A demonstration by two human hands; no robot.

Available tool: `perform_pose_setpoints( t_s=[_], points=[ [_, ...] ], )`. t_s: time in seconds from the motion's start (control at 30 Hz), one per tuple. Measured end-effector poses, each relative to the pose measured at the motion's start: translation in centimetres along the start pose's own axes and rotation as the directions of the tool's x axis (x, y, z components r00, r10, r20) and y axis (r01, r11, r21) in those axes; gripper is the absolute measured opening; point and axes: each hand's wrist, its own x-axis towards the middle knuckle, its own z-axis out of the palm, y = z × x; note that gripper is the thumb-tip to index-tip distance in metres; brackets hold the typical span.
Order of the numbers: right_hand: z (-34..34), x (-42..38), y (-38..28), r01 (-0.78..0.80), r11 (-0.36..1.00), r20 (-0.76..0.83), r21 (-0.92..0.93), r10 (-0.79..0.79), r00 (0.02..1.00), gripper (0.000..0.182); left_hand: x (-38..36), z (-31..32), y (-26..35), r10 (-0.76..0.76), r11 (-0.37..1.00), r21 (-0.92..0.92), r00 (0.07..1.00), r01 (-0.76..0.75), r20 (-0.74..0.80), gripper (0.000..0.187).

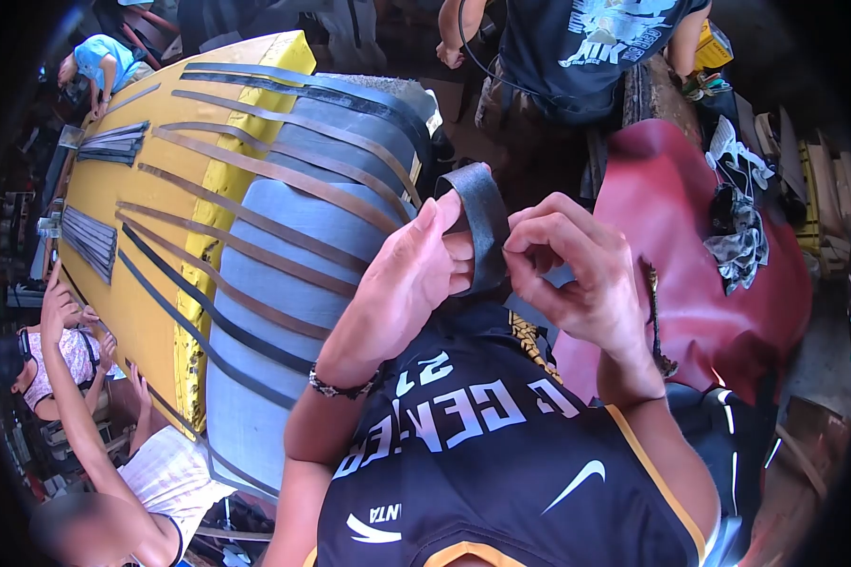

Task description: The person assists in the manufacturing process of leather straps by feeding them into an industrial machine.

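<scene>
Black strap loop [485,227], centre of frame: gripped in my left hand [402,274]; my right hand [577,265] curled half-closed at its edge (brown strips [284,174] lay upper left).

yellow table [113,189], dim grey floor [827,345]

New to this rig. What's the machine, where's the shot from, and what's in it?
No machine: a person works bare-handed. The one picture comes from a camera on their head, looking forward and down, so the jersey below is theirs.

The left hand holds a looped dark strap. The right hand has its fingertips beside it; whether they grip anything isn't clear.

On the left, brown and black strips lie across a yellow surface and a blue-grey one. Red sheet material is on the right. Other people are nearby.
</scene>
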Motion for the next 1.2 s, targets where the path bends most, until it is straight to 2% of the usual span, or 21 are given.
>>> perform_pose_setpoints(
  t_s=[0.1, 0.2, 0.3, 0.4, 0.5, 0.67, 0.77, 0.87, 0.9, 1.0, 1.03, 1.13, 1.2],
  points=[
    [0.1, -0.2, 0.3, 0.036, 0.999, -0.022, 0.012, -0.036, 0.999, 0.023, 0.2, 0.6, 0.0, -0.005, 1.0, -0.002, 0.999, 0.004, -0.039, 0.086],
    [-0.1, -0.3, 0.4, 0.036, 0.999, -0.02, 0.022, -0.035, 0.999, 0.024, 0.5, 0.1, -0.3, -0.014, 0.998, -0.056, 1.0, 0.014, -0.007, 0.085],
    [-0.2, -0.6, 0.5, 0.031, 0.999, -0.019, 0.038, -0.03, 0.999, 0.023, 0.7, -0.3, -0.6, 0.019, 0.984, -0.18, 0.999, -0.012, 0.037, 0.07],
    [-0.1, -1.1, 0.7, 0.022, 0.998, -0.016, 0.062, -0.021, 1.0, 0.023, 0.8, -0.1, -0.6, 0.022, 0.981, -0.195, 1.0, -0.02, 0.009, 0.071],
    [-0.2, -1.6, 0.8, 0.015, 0.997, -0.015, 0.08, -0.014, 1.0, 0.023, 1.0, 0.2, -0.2, 0.002, 0.995, -0.1, 0.999, -0.006, -0.033, 0.084],
    [-0.5, -1.7, 0.1, -0.019, 0.99, -0.024, 0.138, 0.023, 0.999, 0.023, 1.1, 0.1, -0.1, 0.001, 0.996, -0.091, 0.999, -0.005, -0.044, 0.083],
    [-0.6, -1.8, 0.0, 0.046, 0.978, -0.043, 0.202, -0.038, 0.998, 0.023, 1.2, -0.3, 0.2, 0.011, 0.992, -0.125, 0.997, -0.021, -0.079, 0.083],
    [-0.5, -2.1, 0.2, 0.004, 0.96, -0.064, 0.281, 0.015, 0.998, 0.022, 1.0, -0.8, 0.6, 0.022, 0.988, -0.151, 0.996, -0.035, -0.086, 0.082],
    [-0.6, -2.8, 0.9, -0.062, 0.95, -0.015, 0.307, 0.069, 0.997, 0.021, 1.0, -0.9, 0.6, 0.025, 0.988, -0.152, 0.996, -0.038, -0.083, 0.082],
    [-0.3, -3.5, 1.3, -0.165, 0.883, -0.057, 0.44, 0.211, 0.976, 0.019, 0.9, -0.9, 0.7, 0.029, 0.985, -0.169, 0.996, -0.043, -0.086, 0.082],
    [0.1, -3.4, 1.4, -0.146, 0.911, -0.125, 0.387, 0.208, 0.97, 0.021, 0.9, -0.8, 0.7, 0.028, 0.983, -0.178, 0.996, -0.043, -0.088, 0.082],
    [-0.3, -2.6, 1.2, -0.193, 0.95, -0.072, 0.245, 0.216, 0.974, 0.022, 0.8, -0.6, 0.5, 0.041, 0.989, -0.141, 0.996, -0.052, -0.084, 0.084],
    [0.4, -2.2, 1.5, -0.156, 0.957, -0.126, 0.244, 0.191, 0.974, 0.013, 0.8, -0.4, 0.4, 0.042, 0.99, -0.128, 0.994, -0.055, -0.101, 0.086]
  ],
)
